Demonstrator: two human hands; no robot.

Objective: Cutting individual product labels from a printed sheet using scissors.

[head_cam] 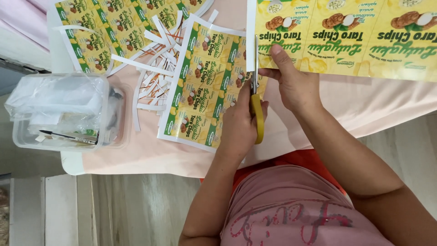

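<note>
Cutting is under way along the white left margin of a large yellow label sheet (346,41). The left hand (236,125) has its fingers curled narrow through the yellow handle of the scissors (256,95), whose blades run up from the knuckles and lie along the sheet's edge. The right hand (296,84) lies just to the right of the blades; its fingers pinch the sheet's lower left corner, thumb on top, seemingly to hold the paper taut and flat where the blades bite.

Under the left fingers and spreading to their left lies a smaller sheet of green and yellow labels (200,86), resting flat on the desk (150,150) with its pink cover. Beyond that sheet, farther left of the fingers, thin white trimmed strips (157,73) lie in a loose heap, apparently pushed clear of the cutting line. Well apart, at the desk's left end, stands a clear plastic box (59,114) with a dark pen-like tool resting across it.
</note>
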